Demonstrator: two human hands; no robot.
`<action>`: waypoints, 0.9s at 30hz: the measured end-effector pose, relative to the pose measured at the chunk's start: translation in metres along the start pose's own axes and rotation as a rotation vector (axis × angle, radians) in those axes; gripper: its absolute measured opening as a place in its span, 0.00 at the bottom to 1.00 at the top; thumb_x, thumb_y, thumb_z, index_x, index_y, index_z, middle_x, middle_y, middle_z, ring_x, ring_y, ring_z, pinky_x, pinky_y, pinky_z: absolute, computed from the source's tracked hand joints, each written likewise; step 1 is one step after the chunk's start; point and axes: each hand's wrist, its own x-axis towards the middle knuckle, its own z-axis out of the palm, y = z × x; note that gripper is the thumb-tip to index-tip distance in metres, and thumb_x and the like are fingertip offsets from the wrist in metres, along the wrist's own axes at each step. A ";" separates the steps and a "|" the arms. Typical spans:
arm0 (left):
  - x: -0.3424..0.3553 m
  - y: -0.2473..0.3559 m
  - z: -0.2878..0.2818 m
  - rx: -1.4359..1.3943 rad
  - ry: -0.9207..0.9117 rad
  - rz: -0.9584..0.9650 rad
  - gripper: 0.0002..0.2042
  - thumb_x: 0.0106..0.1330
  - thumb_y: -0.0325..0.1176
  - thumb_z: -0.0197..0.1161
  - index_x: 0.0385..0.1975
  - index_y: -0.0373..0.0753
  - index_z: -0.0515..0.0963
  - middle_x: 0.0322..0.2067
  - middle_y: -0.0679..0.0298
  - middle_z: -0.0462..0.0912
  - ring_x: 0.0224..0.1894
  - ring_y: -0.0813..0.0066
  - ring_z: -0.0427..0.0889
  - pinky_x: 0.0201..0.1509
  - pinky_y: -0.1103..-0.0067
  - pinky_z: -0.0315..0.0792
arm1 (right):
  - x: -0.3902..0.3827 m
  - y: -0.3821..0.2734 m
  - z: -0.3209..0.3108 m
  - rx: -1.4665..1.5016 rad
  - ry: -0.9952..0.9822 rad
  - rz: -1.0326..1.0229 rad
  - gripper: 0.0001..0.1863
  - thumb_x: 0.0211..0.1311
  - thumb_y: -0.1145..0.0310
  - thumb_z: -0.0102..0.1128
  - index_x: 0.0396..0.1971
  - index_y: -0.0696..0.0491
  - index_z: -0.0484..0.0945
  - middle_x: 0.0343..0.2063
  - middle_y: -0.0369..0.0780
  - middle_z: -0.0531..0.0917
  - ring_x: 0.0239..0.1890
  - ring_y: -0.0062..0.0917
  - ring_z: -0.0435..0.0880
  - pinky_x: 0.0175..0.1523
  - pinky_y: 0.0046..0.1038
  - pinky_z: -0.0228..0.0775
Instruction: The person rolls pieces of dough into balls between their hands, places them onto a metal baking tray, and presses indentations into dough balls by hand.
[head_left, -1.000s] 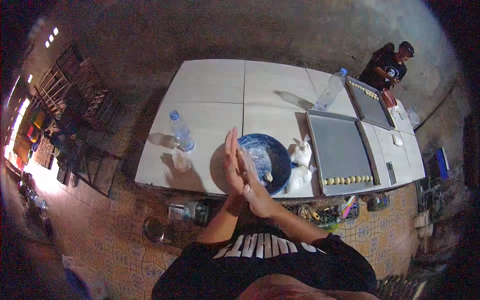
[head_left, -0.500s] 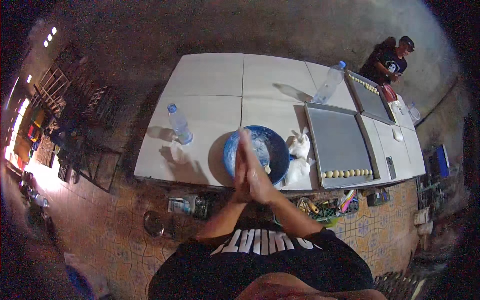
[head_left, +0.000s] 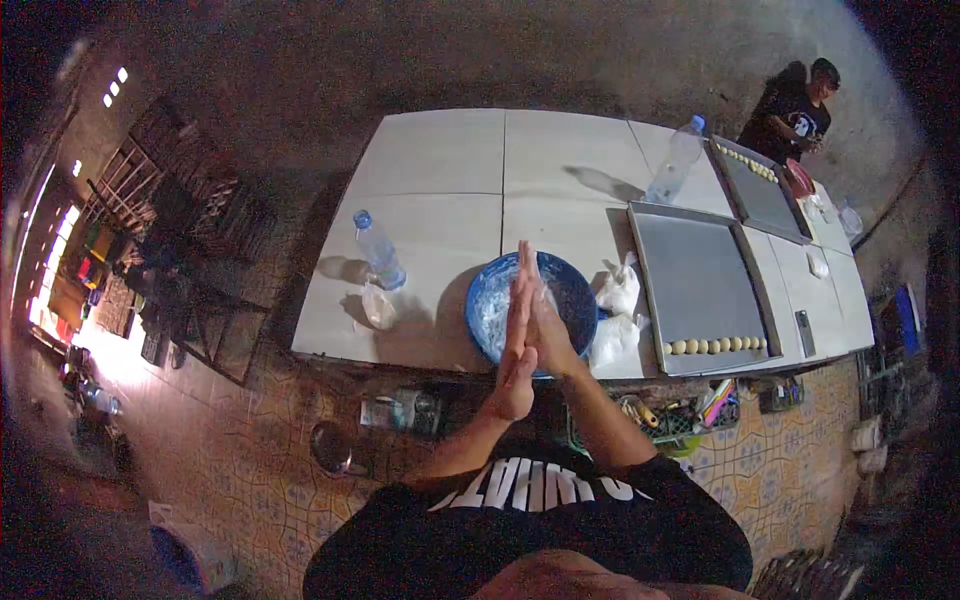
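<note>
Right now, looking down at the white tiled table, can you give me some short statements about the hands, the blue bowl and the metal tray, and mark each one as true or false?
1. The left hand and the right hand are pressed palm to palm above the round blue bowl. True.
2. The large grey metal tray is filled edge to edge with dough balls. False: only one row of small pale dough balls lies along its near edge.
3. A clear plastic bottle with a blue cap stands upright to the left of the bowl. True.
4. Both hands rest flat on the white tiled table. False: they are raised, fingers pointing away from the person.
</note>
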 end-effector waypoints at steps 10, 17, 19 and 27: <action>-0.009 -0.020 -0.023 0.378 -0.059 -0.100 0.44 0.77 0.64 0.39 0.79 0.31 0.46 0.81 0.53 0.42 0.83 0.60 0.39 0.83 0.66 0.33 | -0.013 -0.003 0.002 0.044 -0.012 0.023 0.48 0.79 0.33 0.27 0.80 0.57 0.33 0.81 0.49 0.36 0.83 0.38 0.32 0.83 0.37 0.26; -0.032 -0.082 -0.018 -0.145 0.247 -0.259 0.41 0.77 0.59 0.45 0.80 0.35 0.48 0.81 0.53 0.44 0.83 0.61 0.41 0.83 0.64 0.36 | -0.047 -0.001 0.010 -0.139 -0.205 -0.026 0.52 0.77 0.31 0.27 0.79 0.62 0.30 0.81 0.51 0.33 0.83 0.43 0.27 0.82 0.38 0.24; -0.027 -0.090 -0.025 -0.207 0.355 -0.301 0.41 0.77 0.58 0.46 0.80 0.36 0.47 0.81 0.53 0.44 0.83 0.61 0.43 0.83 0.66 0.37 | -0.046 0.001 0.019 -0.108 -0.200 -0.133 0.52 0.76 0.30 0.24 0.80 0.60 0.30 0.81 0.51 0.33 0.82 0.42 0.27 0.82 0.37 0.24; -0.036 -0.070 0.011 -0.506 0.173 -0.322 0.43 0.76 0.59 0.45 0.81 0.36 0.41 0.82 0.60 0.39 0.83 0.64 0.38 0.84 0.67 0.33 | -0.016 0.002 -0.014 -0.231 0.032 -0.019 0.53 0.75 0.29 0.26 0.80 0.59 0.33 0.81 0.50 0.36 0.83 0.39 0.31 0.82 0.39 0.25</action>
